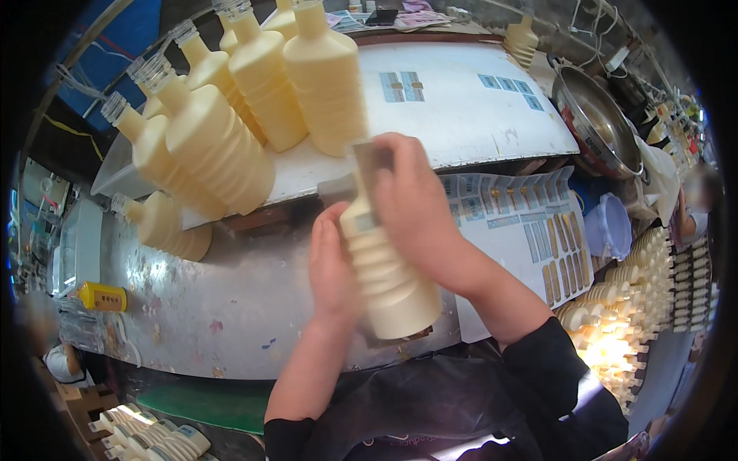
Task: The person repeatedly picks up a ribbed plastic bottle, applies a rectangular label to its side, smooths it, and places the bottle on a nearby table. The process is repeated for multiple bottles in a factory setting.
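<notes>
1. Nearby, the left grip point(334, 269) lies against the left side of a ribbed cream bottle point(390, 288), fingers bent; blur means I cannot tell how firmly it holds.
2. Slightly farther up, the right grip point(411, 200) is curled closed around a blurred grey flat piece point(371, 173) at the bottle's neck and shoulder.
3. That bottle tilts between both grips, over the grey tabletop point(231, 307).
4. Right of it lies a white sheet point(500, 284) of blue and gold stickers; a lavender bucket point(610, 230) is just beside.
5. Leftward are a yellow container point(102, 296) and a tilted cream bottle point(165, 225).
6. Farther back, grouped cream bottles point(323, 92) stand on a white board point(461, 119) carrying blue labels point(403, 87).
7. Beside its right end is a metal pan point(603, 115).
</notes>
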Available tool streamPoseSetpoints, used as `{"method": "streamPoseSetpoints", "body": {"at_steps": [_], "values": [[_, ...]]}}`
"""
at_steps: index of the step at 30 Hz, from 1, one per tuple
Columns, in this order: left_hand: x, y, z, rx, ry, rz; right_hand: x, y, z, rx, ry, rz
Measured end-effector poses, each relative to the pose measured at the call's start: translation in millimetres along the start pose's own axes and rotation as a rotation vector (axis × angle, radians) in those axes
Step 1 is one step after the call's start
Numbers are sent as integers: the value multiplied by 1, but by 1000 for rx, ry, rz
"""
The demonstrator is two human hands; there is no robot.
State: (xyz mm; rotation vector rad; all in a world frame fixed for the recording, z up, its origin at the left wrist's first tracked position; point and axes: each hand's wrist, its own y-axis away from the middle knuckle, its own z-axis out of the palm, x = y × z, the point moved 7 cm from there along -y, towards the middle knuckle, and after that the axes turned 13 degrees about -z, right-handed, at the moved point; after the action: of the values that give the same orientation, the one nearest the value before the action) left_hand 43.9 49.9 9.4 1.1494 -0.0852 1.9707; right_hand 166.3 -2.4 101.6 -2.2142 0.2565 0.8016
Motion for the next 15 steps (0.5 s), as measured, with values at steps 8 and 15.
{"method": "streamPoseSetpoints", "body": {"at_steps": [8,15], "values": [[-2,1,-5,52,-35,13,-20,-8,7,-173,214,-73],[4,7,5,73,-53,12,-25,-3,18,-214,94,-104]]}}
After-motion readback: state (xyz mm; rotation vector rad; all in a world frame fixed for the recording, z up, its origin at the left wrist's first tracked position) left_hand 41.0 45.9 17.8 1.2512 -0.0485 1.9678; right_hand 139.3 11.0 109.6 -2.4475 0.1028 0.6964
